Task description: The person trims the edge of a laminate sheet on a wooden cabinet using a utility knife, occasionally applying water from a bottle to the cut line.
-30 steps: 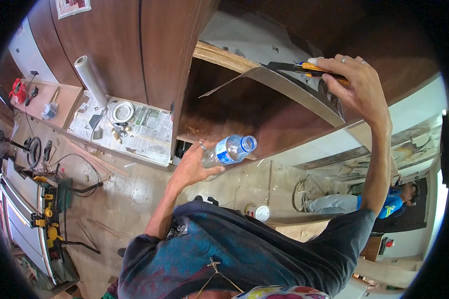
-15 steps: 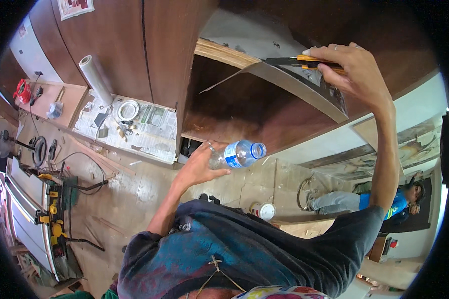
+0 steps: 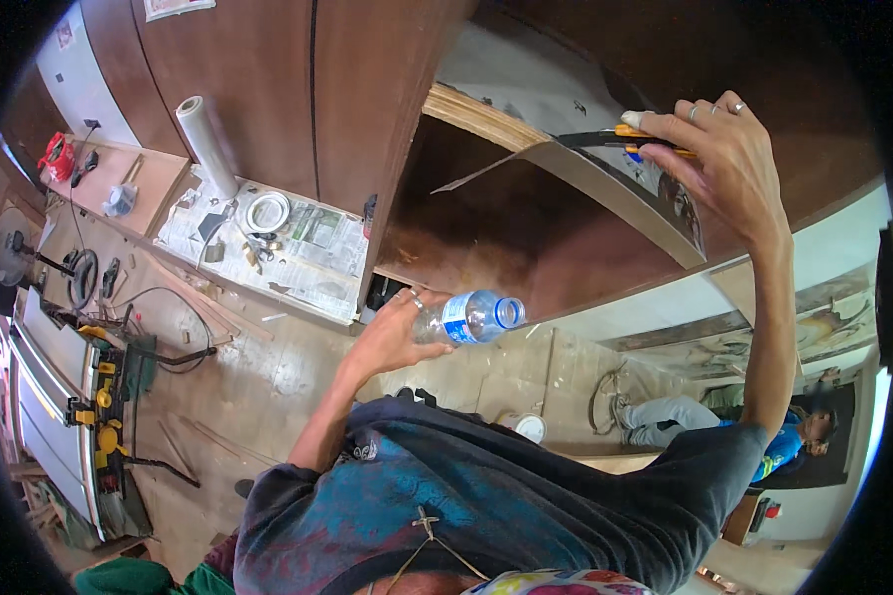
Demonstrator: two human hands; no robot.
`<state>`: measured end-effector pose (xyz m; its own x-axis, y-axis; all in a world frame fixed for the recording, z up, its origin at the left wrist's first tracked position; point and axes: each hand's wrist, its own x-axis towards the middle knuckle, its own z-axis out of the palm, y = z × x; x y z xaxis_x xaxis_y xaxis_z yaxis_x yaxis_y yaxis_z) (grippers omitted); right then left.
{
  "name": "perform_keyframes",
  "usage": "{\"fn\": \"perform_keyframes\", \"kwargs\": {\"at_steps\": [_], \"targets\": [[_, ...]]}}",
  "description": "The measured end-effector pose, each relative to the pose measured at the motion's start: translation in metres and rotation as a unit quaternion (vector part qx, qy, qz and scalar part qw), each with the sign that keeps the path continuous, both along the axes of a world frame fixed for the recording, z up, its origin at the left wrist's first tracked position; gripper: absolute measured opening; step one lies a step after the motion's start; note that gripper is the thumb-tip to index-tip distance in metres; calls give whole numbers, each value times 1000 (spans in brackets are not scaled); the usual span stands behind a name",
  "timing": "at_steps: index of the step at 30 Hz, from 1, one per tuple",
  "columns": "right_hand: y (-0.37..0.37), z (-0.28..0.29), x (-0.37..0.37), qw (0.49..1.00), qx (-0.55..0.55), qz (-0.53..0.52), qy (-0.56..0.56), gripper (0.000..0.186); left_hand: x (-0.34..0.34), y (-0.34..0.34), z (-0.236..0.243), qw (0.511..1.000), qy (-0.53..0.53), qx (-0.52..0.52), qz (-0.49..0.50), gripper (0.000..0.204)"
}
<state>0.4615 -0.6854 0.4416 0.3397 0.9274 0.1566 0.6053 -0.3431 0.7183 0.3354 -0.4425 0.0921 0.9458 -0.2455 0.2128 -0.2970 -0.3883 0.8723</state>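
My right hand [image 3: 719, 149], raised at the upper right, is closed around a yellow and black utility knife [image 3: 655, 141]. Its dark blade end meets a thin laminate strip [image 3: 605, 183] along the edge of a brown cabinet panel. The strip's left end curls free, away from the bare plywood edge [image 3: 486, 117]; its other end hangs near the panel's right side. Lower down, my left hand [image 3: 402, 332] grips a clear plastic bottle [image 3: 481, 317] with a blue label. The bottle lies tilted sideways, its mouth uncapped and pointing right. Whether it holds liquid, I cannot tell.
Newspaper [image 3: 308, 263] covers a low ledge on the left, bearing a tape roll [image 3: 266, 213], small tools and an upright roll of clear film [image 3: 206, 149]. A saw table [image 3: 64, 397] stands lower left. A white bucket [image 3: 528, 427] and a person [image 3: 784, 441] are at right.
The view has turned slightly, so the cabinet appears further right. The knife stays against the strip, and the bottle sits nearer the cabinet's left side. Both grips are unchanged.
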Motion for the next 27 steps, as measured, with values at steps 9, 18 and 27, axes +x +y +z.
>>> {"fn": "perform_keyframes", "kwargs": {"at_steps": [9,18,27], "targets": [[8,-4,-4,993,-30,86,-75,22,7,0,4,998,33,-41,-26,67],[-8,-6,3,999,6,42,-24,26,5,-2,-10,1000,-25,6,-16,67],[15,0,-7,997,-25,59,-49,26,11,-3,-4,999,-21,24,-25,69]]}}
